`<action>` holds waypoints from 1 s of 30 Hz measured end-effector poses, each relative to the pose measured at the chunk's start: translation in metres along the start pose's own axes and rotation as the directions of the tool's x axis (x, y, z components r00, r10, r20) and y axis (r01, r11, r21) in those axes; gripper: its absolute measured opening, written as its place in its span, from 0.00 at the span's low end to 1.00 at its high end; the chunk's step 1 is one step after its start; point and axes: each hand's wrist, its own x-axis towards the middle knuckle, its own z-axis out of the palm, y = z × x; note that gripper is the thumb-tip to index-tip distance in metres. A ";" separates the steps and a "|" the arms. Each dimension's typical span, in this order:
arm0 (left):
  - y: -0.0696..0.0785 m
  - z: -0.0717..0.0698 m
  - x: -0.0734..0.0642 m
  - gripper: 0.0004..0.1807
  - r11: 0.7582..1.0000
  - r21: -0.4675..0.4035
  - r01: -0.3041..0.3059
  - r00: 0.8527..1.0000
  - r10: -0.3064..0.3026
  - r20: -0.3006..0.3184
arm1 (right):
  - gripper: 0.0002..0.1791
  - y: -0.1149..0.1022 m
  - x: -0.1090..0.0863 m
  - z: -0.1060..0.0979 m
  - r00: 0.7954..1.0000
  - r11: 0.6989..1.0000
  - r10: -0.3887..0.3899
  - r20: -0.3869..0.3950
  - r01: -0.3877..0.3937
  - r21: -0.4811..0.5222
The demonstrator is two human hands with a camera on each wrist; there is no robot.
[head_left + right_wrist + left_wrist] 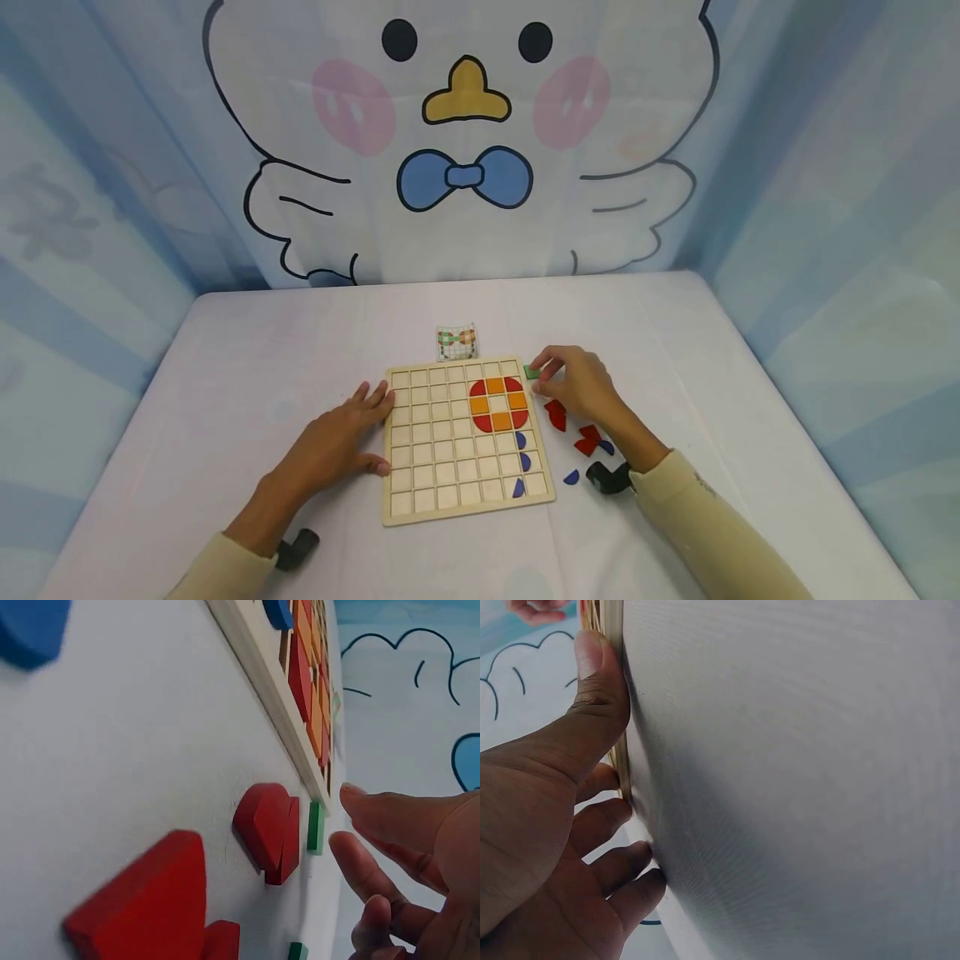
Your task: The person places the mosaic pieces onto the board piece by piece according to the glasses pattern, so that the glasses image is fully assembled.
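Observation:
A wooden grid board [442,454] lies on the table. My left hand [333,442] rests along its left edge, thumb and fingertips touching the frame, fingers fairly straight. Red corner pieces and orange squares [495,386] form a ring in its upper right cells, and blue half-round pieces [525,461] sit below. Past the board's upper right corner is my right hand [581,383], just above a green piece [532,372]. In the right wrist view its thumb and forefinger are apart with nothing between them, and the green piece [316,829] lies on the table.
Loose red pieces [556,415] lie right of the board, with more red pieces [588,440] nearer me. A blue half-round piece [572,477] is by the lower right corner. A small pattern card [457,342] sits behind the board. Another green piece [298,951] shows in the right wrist view.

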 end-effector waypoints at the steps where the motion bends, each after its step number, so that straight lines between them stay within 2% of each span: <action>1: 0.000 0.000 0.000 0.61 1.000 -0.002 -0.002 1.000 0.002 -0.001 | 0.12 0.001 0.003 0.000 1.000 1.000 0.003 -0.009 -0.003 -0.017; 8: -0.001 0.002 -0.001 0.61 1.000 -0.005 -0.007 1.000 0.007 -0.014 | 0.14 0.000 0.017 0.003 0.999 0.995 0.016 -0.038 -0.019 -0.095; 15: -0.003 0.004 0.000 0.61 1.000 0.000 -0.005 1.000 0.004 -0.022 | 0.10 -0.002 0.024 0.006 1.000 0.991 0.006 -0.031 -0.010 -0.131; 24: -0.001 0.002 -0.001 0.61 1.000 0.008 0.003 1.000 -0.003 -0.015 | 0.05 -0.010 0.022 0.002 0.996 0.996 -0.014 -0.086 0.006 -0.093; 27: -0.001 0.002 -0.001 0.61 1.000 0.006 0.004 1.000 -0.004 -0.009 | 0.06 -0.017 0.019 0.003 0.994 0.997 -0.037 -0.099 0.030 -0.069; 30: 0.000 0.001 -0.001 0.61 1.000 0.001 0.005 1.000 -0.005 -0.006 | 0.06 -0.027 0.015 0.005 0.994 0.997 -0.075 -0.081 0.072 -0.035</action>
